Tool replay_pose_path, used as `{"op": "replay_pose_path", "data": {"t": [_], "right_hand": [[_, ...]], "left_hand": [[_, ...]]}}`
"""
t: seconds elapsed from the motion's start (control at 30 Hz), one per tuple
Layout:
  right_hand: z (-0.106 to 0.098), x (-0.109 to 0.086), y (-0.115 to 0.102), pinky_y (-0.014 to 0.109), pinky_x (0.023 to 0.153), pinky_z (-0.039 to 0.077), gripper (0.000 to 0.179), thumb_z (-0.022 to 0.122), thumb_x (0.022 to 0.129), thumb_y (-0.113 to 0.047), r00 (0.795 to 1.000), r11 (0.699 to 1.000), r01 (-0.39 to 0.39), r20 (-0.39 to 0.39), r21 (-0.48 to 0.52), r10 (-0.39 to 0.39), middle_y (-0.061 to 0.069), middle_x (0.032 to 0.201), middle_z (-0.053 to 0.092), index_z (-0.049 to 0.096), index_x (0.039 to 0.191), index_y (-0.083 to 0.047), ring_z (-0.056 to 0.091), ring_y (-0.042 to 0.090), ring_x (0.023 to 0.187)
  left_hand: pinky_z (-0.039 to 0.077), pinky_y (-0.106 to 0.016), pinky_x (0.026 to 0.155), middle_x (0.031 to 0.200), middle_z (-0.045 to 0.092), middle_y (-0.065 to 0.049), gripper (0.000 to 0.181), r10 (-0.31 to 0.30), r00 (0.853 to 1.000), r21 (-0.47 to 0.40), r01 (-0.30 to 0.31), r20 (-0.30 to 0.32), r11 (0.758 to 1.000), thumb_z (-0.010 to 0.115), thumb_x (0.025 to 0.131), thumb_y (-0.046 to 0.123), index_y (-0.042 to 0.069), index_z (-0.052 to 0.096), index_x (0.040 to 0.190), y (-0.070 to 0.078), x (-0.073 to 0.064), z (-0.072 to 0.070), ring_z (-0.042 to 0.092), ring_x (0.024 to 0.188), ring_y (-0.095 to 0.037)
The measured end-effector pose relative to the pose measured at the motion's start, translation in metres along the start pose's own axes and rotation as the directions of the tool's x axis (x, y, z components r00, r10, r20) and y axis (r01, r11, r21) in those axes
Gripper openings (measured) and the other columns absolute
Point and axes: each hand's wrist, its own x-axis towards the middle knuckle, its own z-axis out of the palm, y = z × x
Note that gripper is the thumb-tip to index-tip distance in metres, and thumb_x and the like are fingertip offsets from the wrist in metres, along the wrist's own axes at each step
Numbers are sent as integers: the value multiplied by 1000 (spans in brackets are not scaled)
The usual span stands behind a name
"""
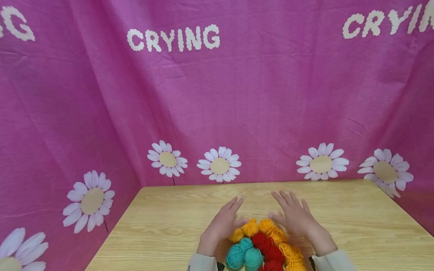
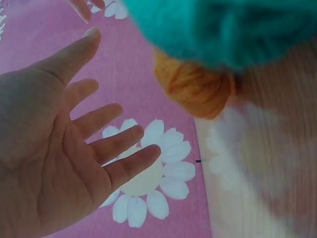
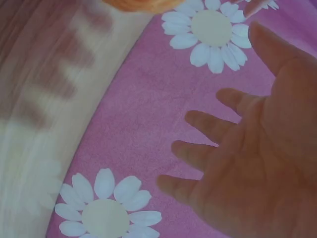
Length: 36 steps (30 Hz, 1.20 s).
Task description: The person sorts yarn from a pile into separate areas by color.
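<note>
Several balls of yarn lie bunched on the wooden table in the head view. Teal yarn balls (image 1: 235, 257) sit at the left of the bunch, red yarn balls (image 1: 269, 248) in the middle, and orange-yellow yarn balls (image 1: 291, 254) curve round the far and right sides. My left hand (image 1: 222, 223) is held at the left of the bunch, fingers spread and extended. On the other side my right hand (image 1: 295, 213) has its fingers spread too. Both palms (image 2: 64, 148) show bare in the wrist views. Teal yarn (image 2: 228, 29) and an orange ball (image 2: 195, 87) appear near the left hand.
The wooden table (image 1: 176, 210) runs back to a pink cloth (image 1: 237, 94) with white flowers and lettering, which hangs behind it and along both sides. The bunch of yarn extends to the bottom edge of the head view.
</note>
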Motion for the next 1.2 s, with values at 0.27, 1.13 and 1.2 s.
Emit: {"op": "replay_pose_path", "data": {"t": [0.27,1.13,1.2], "right_hand": [[6,-2,-4,79,107,10,76,57,94,-51,993,999,-22,120,27,18,27,155,30,32,152,-9,15,56,144],[18,-1,0,68,102,39,59,64,94,-25,932,976,8,352,219,-87,28,137,53,43,144,-1,51,49,124],[19,-2,-1,67,103,38,56,64,94,-21,928,976,30,358,215,-108,27,138,53,45,142,0,49,50,126]], "left_hand": [[43,-49,110,157,38,-11,68,5,997,7,-6,71,1000,61,94,37,23,32,154,2,3,9,44,139,-34],[43,-40,111,146,52,-6,52,45,978,-18,-43,205,999,61,96,32,18,49,145,1,6,19,50,135,-24],[44,-39,111,145,54,-5,51,50,978,-14,-48,204,999,61,96,31,18,50,144,1,6,20,51,134,-23]]}}
